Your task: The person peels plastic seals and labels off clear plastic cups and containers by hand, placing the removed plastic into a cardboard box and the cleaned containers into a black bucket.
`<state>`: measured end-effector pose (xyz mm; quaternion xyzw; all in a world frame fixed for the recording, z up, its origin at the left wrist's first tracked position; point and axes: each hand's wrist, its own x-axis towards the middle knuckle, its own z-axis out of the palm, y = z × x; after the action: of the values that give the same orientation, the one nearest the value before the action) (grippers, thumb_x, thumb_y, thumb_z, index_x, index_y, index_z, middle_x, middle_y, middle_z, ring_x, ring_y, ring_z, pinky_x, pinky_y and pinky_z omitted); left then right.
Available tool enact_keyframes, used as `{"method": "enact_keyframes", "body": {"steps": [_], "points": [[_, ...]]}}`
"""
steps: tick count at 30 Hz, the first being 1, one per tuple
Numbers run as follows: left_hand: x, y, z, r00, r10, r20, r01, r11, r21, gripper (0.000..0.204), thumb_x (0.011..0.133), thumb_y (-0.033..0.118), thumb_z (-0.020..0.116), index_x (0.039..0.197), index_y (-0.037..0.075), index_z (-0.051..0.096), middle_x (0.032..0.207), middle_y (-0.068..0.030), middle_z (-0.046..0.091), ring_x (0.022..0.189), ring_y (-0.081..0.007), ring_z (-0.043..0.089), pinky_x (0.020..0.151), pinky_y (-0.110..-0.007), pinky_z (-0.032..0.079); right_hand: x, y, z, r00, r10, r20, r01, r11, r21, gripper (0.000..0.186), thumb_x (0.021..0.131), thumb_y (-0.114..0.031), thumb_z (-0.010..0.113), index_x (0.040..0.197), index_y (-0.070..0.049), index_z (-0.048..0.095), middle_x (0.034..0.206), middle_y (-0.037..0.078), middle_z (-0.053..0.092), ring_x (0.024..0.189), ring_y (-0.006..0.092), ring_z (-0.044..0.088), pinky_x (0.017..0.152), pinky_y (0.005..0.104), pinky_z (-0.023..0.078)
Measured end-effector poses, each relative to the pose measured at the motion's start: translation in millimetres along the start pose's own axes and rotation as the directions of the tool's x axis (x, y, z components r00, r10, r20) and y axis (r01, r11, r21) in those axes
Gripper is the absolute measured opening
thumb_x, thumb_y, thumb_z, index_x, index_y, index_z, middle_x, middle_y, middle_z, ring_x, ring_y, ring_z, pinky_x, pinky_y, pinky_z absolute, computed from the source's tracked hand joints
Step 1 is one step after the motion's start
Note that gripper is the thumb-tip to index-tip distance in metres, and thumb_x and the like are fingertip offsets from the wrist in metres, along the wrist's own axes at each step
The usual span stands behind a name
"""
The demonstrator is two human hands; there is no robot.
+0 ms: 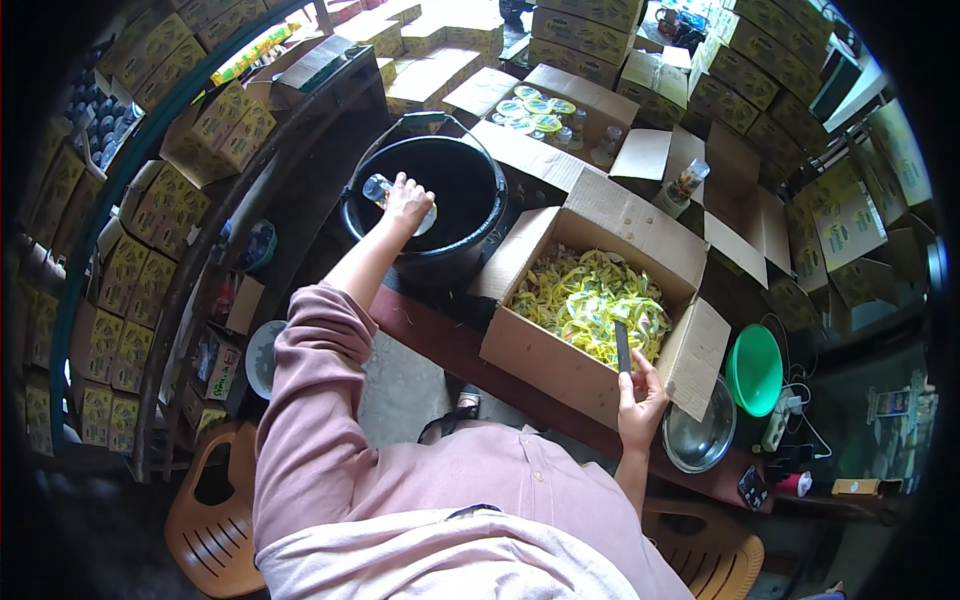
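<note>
My left hand (408,205) grips a small clear plastic container (378,189), tilted over the mouth of a black bucket (480,235) with a wire handle. What is inside the container cannot be made out. My right hand (640,397) is closed on a dark, flat, blade-like tool (623,348), held upright. Behind this tool is an open cardboard box (545,355) heaped with yellow-green printed lids and strips (590,295). Its flaps are folded outward.
Beyond the bucket, another open carton (590,95) holds cups with yellow-green lids. A clear bottle (688,180) stands at its right. A glass bowl (700,430), a green basin (754,370) and a power strip (776,428) are at right. Stacked cartons (195,190) surround the bench.
</note>
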<state>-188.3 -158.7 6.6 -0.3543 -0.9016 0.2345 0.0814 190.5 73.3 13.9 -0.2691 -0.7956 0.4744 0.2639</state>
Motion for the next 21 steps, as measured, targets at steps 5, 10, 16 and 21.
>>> {"method": "enact_keyframes", "body": {"steps": [5, 10, 16, 21], "points": [[10, -21, -25, 0.998, -0.06, -0.012, 0.06, 0.998, 0.025, 0.014, 0.074, 0.01, 0.057, 0.086, 0.014, 0.062, 0.082, -0.0042, 0.063, 0.087, -0.0191, 0.059, 0.086, -0.038, 0.034, -4, 7, -10, 0.999, 0.003, -0.036, -0.004, 1.0, -0.02, 0.033, 0.073, -0.002, 0.057, 0.106, -0.005, 0.059, 0.066, 0.002, 0.052, 0.058, 0.0085, 0.046, 0.054, 0.0235, 0.038], [11, -40, -61, 0.997, -0.059, 0.056, 0.054, 0.996, 0.075, 0.013, 0.075, 0.009, 0.055, 0.085, 0.015, 0.062, 0.077, -0.0038, 0.064, 0.083, -0.0198, 0.062, 0.08, -0.039, 0.036, -5, 7, -14, 0.999, 0.007, -0.043, -0.008, 1.0, -0.027, 0.033, 0.073, -0.002, 0.058, 0.106, -0.005, 0.059, 0.067, 0.003, 0.053, 0.058, 0.0099, 0.047, 0.055, 0.0243, 0.038], [16, -56, -94, 0.997, -0.077, 0.002, 0.076, 0.996, 0.055, 0.015, 0.075, 0.007, 0.054, 0.089, 0.011, 0.057, 0.077, -0.0083, 0.064, 0.08, -0.0231, 0.062, 0.076, -0.038, 0.036, -5, 6, -19, 0.999, -0.038, -0.037, 0.036, 0.997, -0.071, 0.033, 0.073, -0.002, 0.057, 0.106, -0.006, 0.059, 0.067, 0.004, 0.053, 0.06, 0.011, 0.049, 0.057, 0.025, 0.039], [17, -64, -93, 0.992, -0.118, 0.051, 0.114, 0.991, 0.072, 0.015, 0.071, 0.009, 0.06, 0.086, 0.013, 0.061, 0.081, -0.0048, 0.064, 0.08, -0.0208, 0.062, 0.073, -0.037, 0.036, -5, 6, -20, 0.998, -0.055, -0.043, 0.053, 0.997, -0.054, 0.032, 0.073, -0.002, 0.057, 0.105, -0.005, 0.06, 0.066, 0.004, 0.053, 0.06, 0.0115, 0.049, 0.058, 0.0258, 0.04]]}}
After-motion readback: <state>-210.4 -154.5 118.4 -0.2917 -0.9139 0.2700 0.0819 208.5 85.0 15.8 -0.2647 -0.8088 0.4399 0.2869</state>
